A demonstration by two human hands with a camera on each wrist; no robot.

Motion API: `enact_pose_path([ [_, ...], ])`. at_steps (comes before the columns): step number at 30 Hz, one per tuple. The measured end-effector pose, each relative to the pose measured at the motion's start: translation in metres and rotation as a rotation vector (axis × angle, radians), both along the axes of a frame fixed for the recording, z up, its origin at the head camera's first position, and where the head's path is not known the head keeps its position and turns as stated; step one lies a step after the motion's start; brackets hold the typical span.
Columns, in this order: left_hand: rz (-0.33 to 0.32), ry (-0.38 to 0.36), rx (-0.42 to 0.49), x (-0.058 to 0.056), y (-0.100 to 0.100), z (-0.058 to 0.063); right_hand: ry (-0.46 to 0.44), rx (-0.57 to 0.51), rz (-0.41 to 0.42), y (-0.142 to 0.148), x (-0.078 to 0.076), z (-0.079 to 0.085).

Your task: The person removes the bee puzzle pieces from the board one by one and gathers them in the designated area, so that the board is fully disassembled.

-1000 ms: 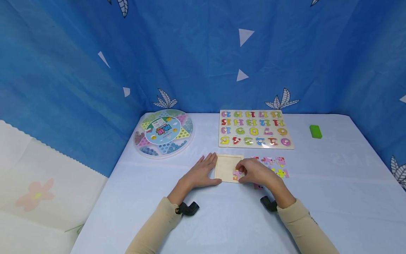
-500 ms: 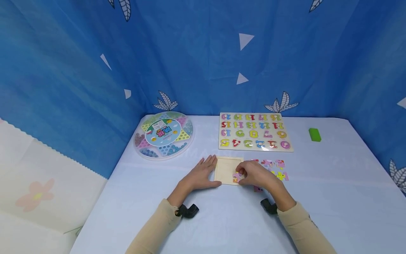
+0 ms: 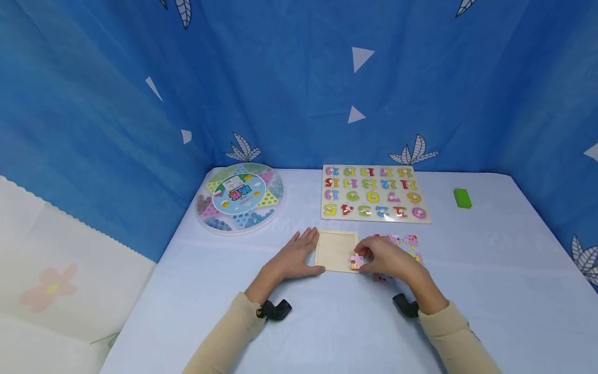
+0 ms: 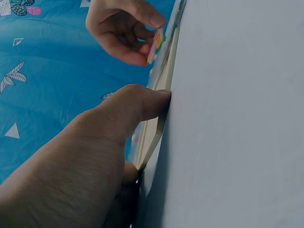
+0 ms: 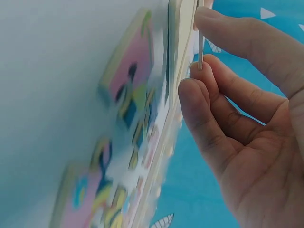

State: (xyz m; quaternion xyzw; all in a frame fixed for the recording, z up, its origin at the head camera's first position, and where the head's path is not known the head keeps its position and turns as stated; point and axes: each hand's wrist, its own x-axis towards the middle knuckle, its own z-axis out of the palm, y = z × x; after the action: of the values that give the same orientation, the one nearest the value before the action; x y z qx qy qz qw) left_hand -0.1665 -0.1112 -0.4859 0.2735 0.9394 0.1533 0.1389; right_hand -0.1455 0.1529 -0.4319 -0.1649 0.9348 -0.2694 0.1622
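Note:
In the head view a shallow square wooden tray (image 3: 334,249) lies on the table with its inside bare. My left hand (image 3: 295,257) rests along its left side, fingers stretched out and thumb against the near edge; the left wrist view shows that thumb (image 4: 149,102) on the rim. Over the tray's near right corner my right hand (image 3: 390,256) pinches a pink jigsaw piece (image 3: 356,261) between thumb and fingers. The right wrist view catches the piece edge-on (image 5: 201,50), held above the surface. More jigsaw pieces (image 3: 412,240) lie to the right, partly hidden by the right hand.
Behind the tray lies a number puzzle board (image 3: 376,194) with coloured numerals. A round game box (image 3: 240,199) with a clear edge sits at the back left. A green block (image 3: 462,198) is at the right. Blue curtains (image 3: 289,78) hang behind the table.
My right hand has drawn the jigsaw piece up and slightly right, from inside the tray's near right corner to over its edge. The left hand stays in place.

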Motion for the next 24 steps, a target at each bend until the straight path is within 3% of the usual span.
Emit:
enact_pose_path([
  [8,0.007,-0.001,0.015,-0.002,-0.001,-0.001,-0.023,0.032,-0.043,0.019,0.002,0.004],
  [24,0.002,-0.004,0.009,0.0,-0.001,-0.001,0.018,0.046,-0.103,0.072,0.02,0.003],
])
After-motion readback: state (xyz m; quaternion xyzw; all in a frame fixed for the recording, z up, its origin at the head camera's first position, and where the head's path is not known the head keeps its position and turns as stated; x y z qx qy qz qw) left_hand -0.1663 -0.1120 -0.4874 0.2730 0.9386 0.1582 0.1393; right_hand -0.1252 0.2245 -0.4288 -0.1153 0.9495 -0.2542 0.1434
